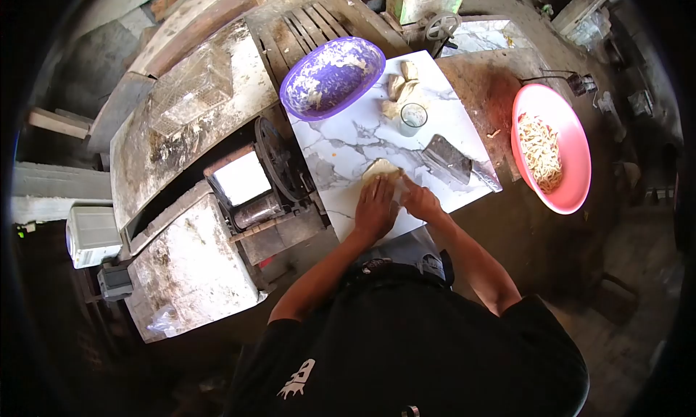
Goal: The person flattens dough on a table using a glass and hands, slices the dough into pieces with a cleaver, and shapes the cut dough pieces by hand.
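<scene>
A flattened piece of pale dough (381, 168) lies on the marble-patterned board in front of me. My left hand (376, 205) rests on its near edge with the fingers stretched out. Close beside it, my right hand (423, 202) is closed, its fingers curled; a thin pale edge shows between the two hands, but I cannot make out what it is. To the right lies a broad dark cleaver (447, 158) with a light handle. Beyond the hands a clear drinking glass (412, 120) stands next to several lumps of dough (406, 91).
A purple basin (332, 80) smeared with dough sits at the board's far left corner. The pink basin (573, 160) on the right holds many dough strips (540, 155). Left of the marble board (341, 145) stands a machine with a large wheel (278, 160) and rollers.
</scene>
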Action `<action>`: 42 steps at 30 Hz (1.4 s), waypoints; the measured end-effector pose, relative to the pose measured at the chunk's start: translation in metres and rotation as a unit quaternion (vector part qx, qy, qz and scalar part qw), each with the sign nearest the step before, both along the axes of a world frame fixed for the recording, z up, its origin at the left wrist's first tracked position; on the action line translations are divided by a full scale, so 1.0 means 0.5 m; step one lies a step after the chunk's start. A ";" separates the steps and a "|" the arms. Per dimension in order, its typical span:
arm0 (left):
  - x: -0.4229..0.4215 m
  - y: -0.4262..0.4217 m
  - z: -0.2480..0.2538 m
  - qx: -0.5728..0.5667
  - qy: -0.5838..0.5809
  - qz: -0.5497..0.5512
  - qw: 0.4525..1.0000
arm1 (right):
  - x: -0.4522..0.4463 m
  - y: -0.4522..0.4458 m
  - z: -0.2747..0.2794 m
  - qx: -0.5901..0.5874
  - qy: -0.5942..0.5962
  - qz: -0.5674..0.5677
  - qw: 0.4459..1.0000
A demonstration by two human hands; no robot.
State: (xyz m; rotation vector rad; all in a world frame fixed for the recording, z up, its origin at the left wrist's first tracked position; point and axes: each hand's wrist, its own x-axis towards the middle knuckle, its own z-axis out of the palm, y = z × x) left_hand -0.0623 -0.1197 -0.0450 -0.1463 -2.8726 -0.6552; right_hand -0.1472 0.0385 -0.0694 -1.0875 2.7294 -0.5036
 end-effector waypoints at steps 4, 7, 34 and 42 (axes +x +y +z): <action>-0.037 0.014 0.018 -0.015 -0.063 0.032 0.997 | -0.025 -0.024 0.098 0.092 -0.136 -0.076 0.983; -0.038 0.026 0.013 -0.018 -0.088 0.041 0.995 | -0.049 -0.016 0.130 0.129 -0.172 -0.064 0.975; -0.093 0.086 0.012 -0.124 -0.072 0.100 0.985 | -0.192 0.322 0.121 -0.116 -0.132 -0.125 0.977; -0.101 0.064 -0.028 -0.024 -0.045 0.281 0.958 | -0.142 0.307 0.144 -0.082 -0.209 -0.108 0.968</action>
